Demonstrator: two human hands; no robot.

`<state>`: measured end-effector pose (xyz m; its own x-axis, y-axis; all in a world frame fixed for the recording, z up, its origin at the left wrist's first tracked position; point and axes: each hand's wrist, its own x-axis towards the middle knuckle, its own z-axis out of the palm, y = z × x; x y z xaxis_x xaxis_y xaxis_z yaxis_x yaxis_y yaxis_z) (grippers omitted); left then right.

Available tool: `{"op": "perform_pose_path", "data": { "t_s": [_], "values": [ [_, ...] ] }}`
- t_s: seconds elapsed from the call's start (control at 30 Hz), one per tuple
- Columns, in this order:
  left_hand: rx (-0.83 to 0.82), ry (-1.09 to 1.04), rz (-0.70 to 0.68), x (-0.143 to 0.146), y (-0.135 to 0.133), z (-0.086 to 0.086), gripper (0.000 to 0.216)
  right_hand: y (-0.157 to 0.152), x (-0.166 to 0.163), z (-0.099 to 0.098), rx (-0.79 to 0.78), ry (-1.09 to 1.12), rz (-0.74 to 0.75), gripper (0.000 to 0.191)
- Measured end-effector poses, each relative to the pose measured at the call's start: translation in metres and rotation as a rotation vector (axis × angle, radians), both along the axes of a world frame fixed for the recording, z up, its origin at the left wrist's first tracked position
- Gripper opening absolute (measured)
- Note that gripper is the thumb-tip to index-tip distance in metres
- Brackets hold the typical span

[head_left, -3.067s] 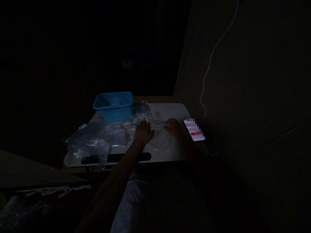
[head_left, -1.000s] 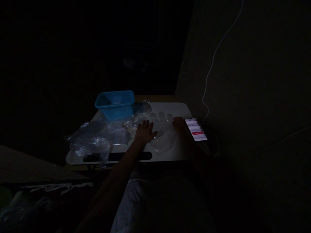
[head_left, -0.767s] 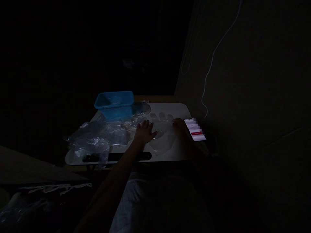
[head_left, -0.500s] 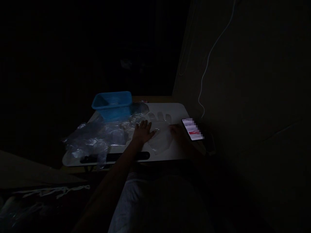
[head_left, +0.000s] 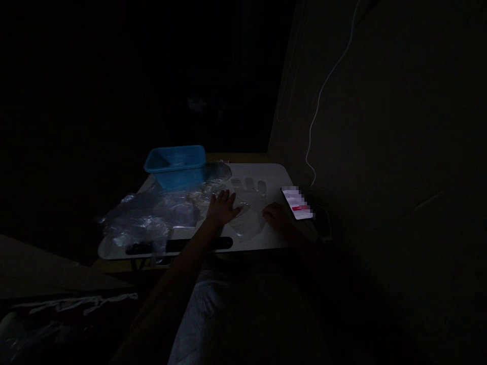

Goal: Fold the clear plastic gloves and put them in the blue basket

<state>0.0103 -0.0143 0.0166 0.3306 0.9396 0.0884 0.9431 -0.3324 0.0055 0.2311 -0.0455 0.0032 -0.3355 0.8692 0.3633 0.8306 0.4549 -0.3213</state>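
Note:
A clear plastic glove [head_left: 249,220] lies flat on the white table, its fingers pointing away from me. My left hand [head_left: 222,207] rests palm down at the glove's left side, fingers spread and thumb reaching over its edge. Against the right edge of the glove is my right hand [head_left: 276,215], with fingers curled together. In the dark I cannot make out whether a bit of the plastic is between them. Crumpled clear plastic [head_left: 152,213] is heaped on the table left of my left hand.
A blue plastic basket [head_left: 177,175] stands at the table's back left. By the right edge lies a lit phone [head_left: 297,204]. A white cable [head_left: 317,99] hangs along the wall on the right. A dark slot [head_left: 178,246] runs along the front of the white table [head_left: 274,172].
My right hand has shifted slightly down the glove's right edge, towards me, and its fingers look more curled. My left hand stays where it was. The view has turned slightly.

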Motion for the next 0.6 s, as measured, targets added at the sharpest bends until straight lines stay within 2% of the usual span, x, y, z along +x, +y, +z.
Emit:
{"op": "perform_pose_path", "data": {
  "t_s": [0.07,0.23,0.3,0.43,0.6],
  "values": [
    [0.0,0.004,-0.002,0.0,0.0,0.0,0.068,0.0,-0.001,0.001,0.019,0.032,-0.02,0.018],
    [-0.013,0.016,0.004,0.0,-0.001,0.002,0.067,-0.001,-0.003,0.002,0.001,0.069,-0.065,0.03],
    [-0.008,0.012,0.005,0.0,-0.001,0.002,0.067,-0.003,-0.001,-0.001,0.011,0.102,-0.147,0.029],
    [-0.008,0.007,0.008,0.001,-0.002,0.003,0.067,-0.014,0.005,-0.004,0.007,0.095,-0.405,0.027],
    [-0.008,0.014,0.004,0.001,-0.002,0.003,0.068,-0.024,0.003,0.002,-0.016,-0.037,-0.428,0.028]
  ]
}}
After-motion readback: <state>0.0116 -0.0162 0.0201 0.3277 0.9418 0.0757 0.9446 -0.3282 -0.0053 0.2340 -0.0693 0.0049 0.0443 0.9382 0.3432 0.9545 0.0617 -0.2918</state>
